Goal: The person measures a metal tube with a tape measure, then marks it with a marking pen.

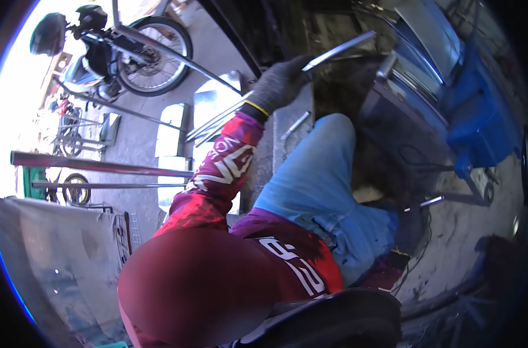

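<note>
My left hand (pixel 280 86), in a dark grey glove with a yellow band at the wrist, is closed around thin shiny metal bars (pixel 340 51). One bar sticks out past the fingers at the upper right. Several bar ends (pixel 214 124) show on the other side of the wrist, beside the red and purple sleeve. A short metal piece (pixel 296 125) lies on a grey ledge below the hand. On my right side the sleeve cuff (pixel 398 256) shows near my jeans; the right hand's fingers are lost in shadow.
A blue machine (pixel 478 104) with a metal stand is at the right. Bright metal sheets (pixel 174 127) lie on the floor. Long metal tubes (pixel 101 164) extend from the left. A motorcycle (pixel 110 55) stands upper left, and a grey cover (pixel 66 249) hangs lower left.
</note>
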Available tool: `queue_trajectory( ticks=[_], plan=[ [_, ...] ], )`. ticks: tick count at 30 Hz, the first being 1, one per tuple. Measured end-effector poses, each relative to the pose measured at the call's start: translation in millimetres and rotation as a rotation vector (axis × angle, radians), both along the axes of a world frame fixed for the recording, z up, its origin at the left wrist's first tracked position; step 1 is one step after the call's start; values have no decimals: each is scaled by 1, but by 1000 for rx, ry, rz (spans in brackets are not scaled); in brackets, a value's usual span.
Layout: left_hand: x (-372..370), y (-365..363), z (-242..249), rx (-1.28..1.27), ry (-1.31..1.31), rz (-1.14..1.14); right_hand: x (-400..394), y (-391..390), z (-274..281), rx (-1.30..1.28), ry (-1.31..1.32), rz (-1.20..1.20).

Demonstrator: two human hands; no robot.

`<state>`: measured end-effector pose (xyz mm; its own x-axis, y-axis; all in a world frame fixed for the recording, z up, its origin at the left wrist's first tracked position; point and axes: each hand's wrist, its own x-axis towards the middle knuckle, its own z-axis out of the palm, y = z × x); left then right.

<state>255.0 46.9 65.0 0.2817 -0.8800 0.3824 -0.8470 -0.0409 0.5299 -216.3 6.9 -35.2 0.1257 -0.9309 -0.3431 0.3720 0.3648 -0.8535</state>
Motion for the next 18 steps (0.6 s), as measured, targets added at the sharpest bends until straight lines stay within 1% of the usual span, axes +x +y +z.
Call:
queue_trajectory(
  ticks=[4,6,7,9,10,11,13,15,17,18],
  plan=[
    [29,3,-18,3,133,53,14,-6,2,-18,62,2],
    [31,3,-20,86,20,71,6,-10,-7,-24,97,23],
    [29,1,-22,86,24,64,4,-10,-9,-24,101,17],
    [23,-2,-22,420,-59,112,4,-9,-12,-47,27,0],
    [27,-1,-32,473,-69,109,3,-9,-15,-46,25,-8],
    [33,0,-47,472,-73,101,2,-9,-17,-33,17,-22],
    [49,5,-81,532,-50,175,-2,-7,-16,-20,12,-51],
    [54,12,-98,541,-45,182,0,-5,-10,-14,-17,-13],
    [56,21,-116,552,-22,235,-4,-3,-14,-8,-33,-47],
    [59,25,-124,571,-66,240,-6,-2,-17,1,-47,-64]
  ],
)
